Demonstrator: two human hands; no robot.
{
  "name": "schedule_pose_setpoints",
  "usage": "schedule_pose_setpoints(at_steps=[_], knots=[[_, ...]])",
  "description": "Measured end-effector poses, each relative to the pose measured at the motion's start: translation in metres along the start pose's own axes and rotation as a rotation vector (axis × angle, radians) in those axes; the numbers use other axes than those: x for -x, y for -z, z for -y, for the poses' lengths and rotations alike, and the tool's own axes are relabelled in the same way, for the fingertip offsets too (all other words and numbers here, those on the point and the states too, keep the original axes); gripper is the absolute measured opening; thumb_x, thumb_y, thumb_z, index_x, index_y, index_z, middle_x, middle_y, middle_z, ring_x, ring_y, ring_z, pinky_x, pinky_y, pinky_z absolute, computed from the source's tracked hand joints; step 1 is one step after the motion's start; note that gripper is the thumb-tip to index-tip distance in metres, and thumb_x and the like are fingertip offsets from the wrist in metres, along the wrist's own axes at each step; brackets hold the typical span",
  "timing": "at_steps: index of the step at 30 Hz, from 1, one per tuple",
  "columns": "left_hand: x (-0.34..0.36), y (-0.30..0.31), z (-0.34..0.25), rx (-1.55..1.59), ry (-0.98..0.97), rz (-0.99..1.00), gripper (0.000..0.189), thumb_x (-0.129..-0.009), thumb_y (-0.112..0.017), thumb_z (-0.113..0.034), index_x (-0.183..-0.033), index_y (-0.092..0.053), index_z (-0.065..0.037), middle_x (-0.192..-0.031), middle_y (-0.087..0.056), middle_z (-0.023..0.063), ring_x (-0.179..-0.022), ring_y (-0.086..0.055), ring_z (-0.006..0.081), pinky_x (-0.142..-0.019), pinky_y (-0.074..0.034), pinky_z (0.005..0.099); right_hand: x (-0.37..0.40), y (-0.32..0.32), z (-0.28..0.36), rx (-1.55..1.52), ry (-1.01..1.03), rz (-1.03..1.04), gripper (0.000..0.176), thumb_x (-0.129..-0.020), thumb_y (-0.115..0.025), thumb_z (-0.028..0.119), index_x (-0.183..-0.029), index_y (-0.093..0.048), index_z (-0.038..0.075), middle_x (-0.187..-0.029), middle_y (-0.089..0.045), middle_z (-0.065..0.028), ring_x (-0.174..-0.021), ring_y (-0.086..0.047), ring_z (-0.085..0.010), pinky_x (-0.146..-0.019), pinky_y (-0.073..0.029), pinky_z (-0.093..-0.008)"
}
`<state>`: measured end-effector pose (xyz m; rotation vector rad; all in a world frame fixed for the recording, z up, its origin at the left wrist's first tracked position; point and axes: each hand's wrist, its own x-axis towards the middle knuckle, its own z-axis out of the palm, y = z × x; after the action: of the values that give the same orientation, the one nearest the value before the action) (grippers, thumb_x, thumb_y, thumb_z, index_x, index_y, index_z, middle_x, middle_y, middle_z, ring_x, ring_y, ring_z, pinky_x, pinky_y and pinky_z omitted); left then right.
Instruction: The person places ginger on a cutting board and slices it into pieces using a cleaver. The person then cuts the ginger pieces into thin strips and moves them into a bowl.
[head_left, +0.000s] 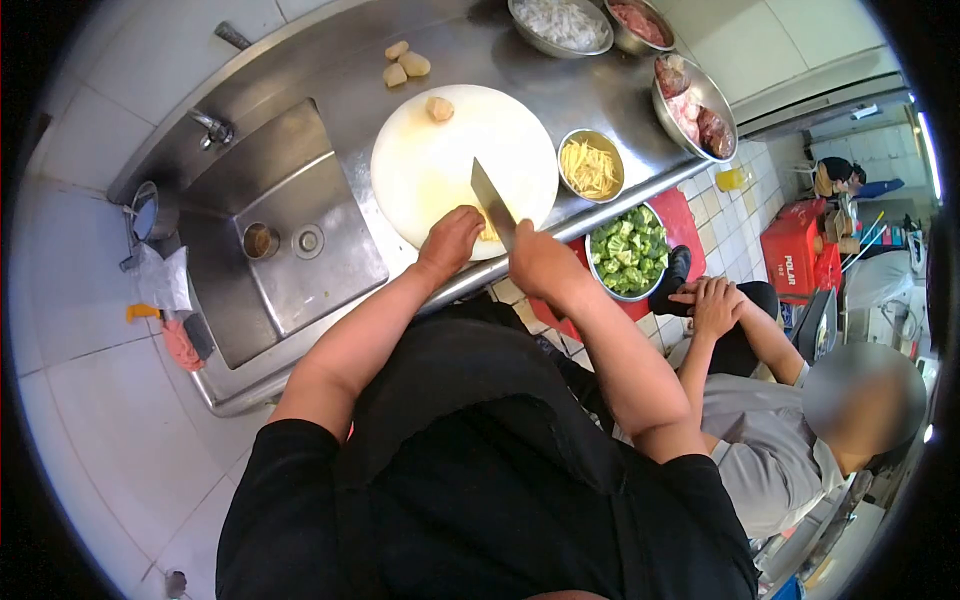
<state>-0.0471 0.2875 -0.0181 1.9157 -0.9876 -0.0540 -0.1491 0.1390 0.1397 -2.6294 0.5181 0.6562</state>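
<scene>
My right hand [545,265] is wrapped round the handle of a cleaver [493,203], its broad blade pointing up and left over the round white cutting board [410,150]. Curled at the board's near edge, my left hand [452,238] presses on yellow ginger [488,231] beside the blade; the fingers partly hide it. One peeled ginger chunk [439,109] sits at the far side of the board. Several more peeled chunks [408,67] lie on the steel counter behind it. Just right of the board stands a metal bowl of thin yellow strips [588,168].
A steel sink [290,255] is on the left. Bowls of white strips [560,24], sliced meat [640,22] and larger meat pieces [690,110] line the back right. Below the counter edge is a bowl of cut green vegetables [628,252]. A seated person [760,430] is close on my right.
</scene>
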Motion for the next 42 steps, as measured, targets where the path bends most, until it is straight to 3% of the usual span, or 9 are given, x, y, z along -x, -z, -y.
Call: schedule_pose_setpoints(at_steps=[6, 10, 14, 16, 20, 22, 27, 35, 42], knots=[[-0.002, 0.004, -0.001, -0.001, 0.053, 0.053, 0.01, -0.096, -0.073, -0.008, -0.105, -0.072, -0.003, -0.108, -0.071, 0.0129, -0.101, -0.07, 0.0346, -0.087, -0.058, 0.0418, 0.018, -0.059, -0.02, -0.036, 0.027, -0.163, 0.025, -0.1, -0.051, 0.009, -0.119, -0.045, -0.006, -0.091, -0.073, -0.0364, -0.086, -0.074, -0.0523, -0.081, -0.059, -0.0615], [-0.001, 0.002, -0.002, 0.034, 0.03, 0.031, 0.008, -0.099, -0.069, -0.008, -0.105, -0.07, -0.003, -0.107, -0.069, 0.0144, -0.103, -0.068, 0.0354, -0.089, -0.057, 0.0429, -0.002, 0.005, 0.003, 0.026, 0.051, -0.043, 0.026, -0.1, -0.05, 0.009, -0.121, -0.047, -0.005, -0.098, -0.072, -0.0379, -0.095, -0.074, -0.0518, -0.083, -0.06, -0.0585], [0.001, 0.001, 0.0, 0.015, 0.02, 0.019, 0.01, -0.098, -0.072, -0.008, -0.106, -0.072, -0.002, -0.109, -0.071, 0.0134, -0.101, -0.07, 0.0349, -0.087, -0.058, 0.0422, 0.027, -0.032, -0.004, 0.0, -0.049, -0.009, 0.027, -0.1, -0.051, 0.01, -0.121, -0.048, -0.008, -0.097, -0.073, -0.0366, -0.097, -0.075, -0.0497, -0.085, -0.061, -0.0568], [0.004, 0.001, -0.002, 0.022, 0.049, 0.041, 0.009, -0.098, -0.07, -0.008, -0.106, -0.071, -0.002, -0.109, -0.07, 0.0139, -0.102, -0.069, 0.0354, -0.088, -0.057, 0.0425, 0.027, -0.063, -0.013, 0.014, 0.016, -0.132, 0.029, -0.101, -0.053, 0.013, -0.117, -0.045, -0.01, -0.082, -0.071, -0.0337, -0.076, -0.074, -0.0491, -0.067, -0.059, -0.0588], [0.0, 0.004, -0.004, 0.037, 0.07, 0.065, 0.008, -0.099, -0.069, -0.008, -0.105, -0.069, -0.003, -0.108, -0.069, 0.0137, -0.103, -0.068, 0.0362, -0.089, -0.057, 0.0437, -0.007, -0.04, -0.019, -0.044, 0.153, -0.268, 0.028, -0.1, -0.054, 0.012, -0.115, -0.047, -0.01, -0.084, -0.072, -0.0342, -0.074, -0.074, -0.0485, -0.066, -0.059, -0.0581], [0.0, 0.003, -0.002, 0.036, 0.047, 0.052, 0.008, -0.099, -0.068, -0.009, -0.105, -0.069, -0.003, -0.107, -0.069, 0.0137, -0.103, -0.068, 0.0365, -0.088, -0.056, 0.0443, -0.01, -0.014, -0.006, 0.025, 0.123, -0.155, 0.025, -0.099, -0.055, 0.012, -0.112, -0.049, -0.009, -0.087, -0.072, -0.0347, -0.072, -0.073, -0.0481, -0.064, -0.059, -0.0566], [0.002, 0.001, -0.003, 0.0, 0.078, 0.067, 0.007, -0.1, -0.067, -0.008, -0.104, -0.068, -0.002, -0.105, -0.068, 0.0145, -0.102, -0.067, 0.0375, -0.088, -0.056, 0.0448, 0.021, -0.067, -0.02, -0.029, 0.064, -0.155, 0.029, -0.1, -0.055, 0.013, -0.114, -0.046, -0.011, -0.087, -0.071, -0.0364, -0.074, -0.074, -0.0493, -0.068, -0.06, -0.0592], [0.002, 0.017, -0.002, 0.044, 0.077, 0.056, 0.011, -0.097, -0.071, -0.01, -0.105, -0.071, -0.002, -0.107, -0.07, 0.0145, -0.101, -0.068, 0.0367, -0.088, -0.056, 0.0437, 0.0, 0.021, 0.016, -0.005, -0.003, 0.042, 0.029, -0.097, -0.053, 0.006, -0.119, -0.051, -0.011, -0.103, -0.073, -0.0378, -0.102, -0.074, -0.0495, -0.091, -0.059, -0.0533], [0.005, 0.011, 0.001, -0.052, -0.021, 0.026, 0.011, -0.097, -0.072, -0.012, -0.103, -0.073, -0.004, -0.105, -0.072, 0.013, -0.103, -0.068, 0.034, -0.091, -0.056, 0.0428, 0.025, -0.005, 0.01, 0.025, 0.002, 0.061, 0.026, -0.097, -0.053, 0.005, -0.118, -0.05, -0.01, -0.097, -0.073, -0.0364, -0.094, -0.076, -0.05, -0.082, -0.062, -0.0541]])
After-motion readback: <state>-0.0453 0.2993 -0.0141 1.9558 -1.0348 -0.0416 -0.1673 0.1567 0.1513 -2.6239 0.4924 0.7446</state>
